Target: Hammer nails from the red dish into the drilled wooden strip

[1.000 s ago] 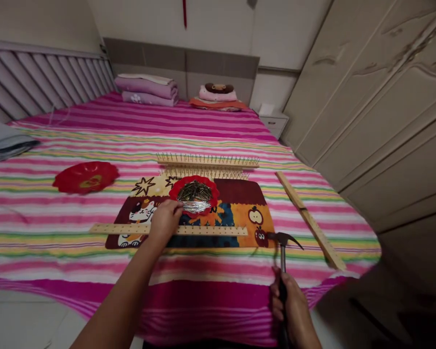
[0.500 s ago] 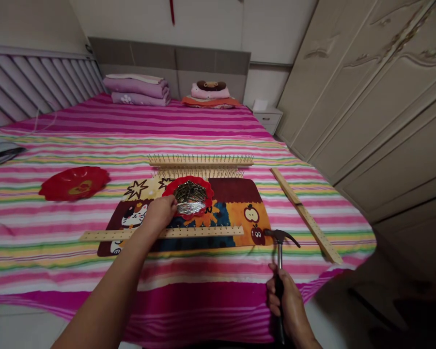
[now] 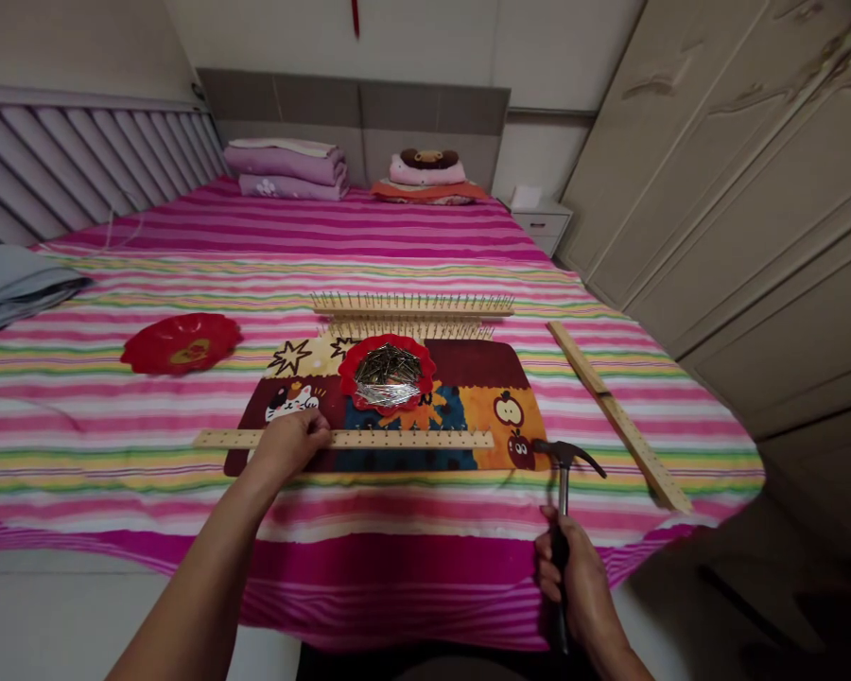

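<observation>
My right hand [image 3: 571, 572] is closed round the black handle of a claw hammer [image 3: 563, 482], its head raised near the mat's right end. Fingers pinched together, my left hand [image 3: 294, 443] is over the left part of a pale wooden strip [image 3: 411, 439]. Whatever is between those fingertips is too small to make out. Rows of holes run along the strip, and several nails stand in its right part. Behind it, a red scalloped dish [image 3: 350, 386] holds a heap of dark and silvery nails [image 3: 390, 367]. Strip and dish rest on a patterned mat [image 3: 468, 364].
Beyond the dish lie wooden strips [image 3: 411, 312] bristling with upright nails. Two bare strips [image 3: 634, 440] lie end to end on the right. A red plate [image 3: 181, 342] is at left, on the striped bed cover [image 3: 326, 270]. Folded bedding [image 3: 287, 165] is stacked by the headboard.
My left hand has drawn back from the edge of the nail dish to the wooden strip. My right hand still grips the hammer. The whole view has shifted slightly.
</observation>
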The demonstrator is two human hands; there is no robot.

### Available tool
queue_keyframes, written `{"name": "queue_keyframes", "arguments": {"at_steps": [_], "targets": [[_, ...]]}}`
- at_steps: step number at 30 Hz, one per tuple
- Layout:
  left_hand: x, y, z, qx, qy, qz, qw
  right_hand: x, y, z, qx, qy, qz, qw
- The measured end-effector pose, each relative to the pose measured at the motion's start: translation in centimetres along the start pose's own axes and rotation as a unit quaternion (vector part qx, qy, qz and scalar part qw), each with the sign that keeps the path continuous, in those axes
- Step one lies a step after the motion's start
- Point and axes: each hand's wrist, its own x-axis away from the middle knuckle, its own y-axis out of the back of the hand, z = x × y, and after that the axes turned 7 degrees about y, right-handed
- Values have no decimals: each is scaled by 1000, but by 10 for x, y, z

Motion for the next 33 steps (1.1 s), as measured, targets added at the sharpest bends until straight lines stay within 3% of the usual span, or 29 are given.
{"name": "queue_keyframes", "arguments": {"at_steps": [7,18,24,30,33], "targets": [[-3,-2,0,-41,1,2,999,0,0,-1,-5,-3,3,1000],[-9,-2,-12,-74,-25,-55,995,0,1,-1,-13,-9,-1,1000],[-4,-25,-3,98,-8,-119,988,-2,2,-2,-16,1,6,1000],[0,-57,6,317,10,-135,939,11,-4,-1,-2,34,-4,999],[3,-62,4,356,24,-138,924,26,-12,2,32,60,11,998]]}}
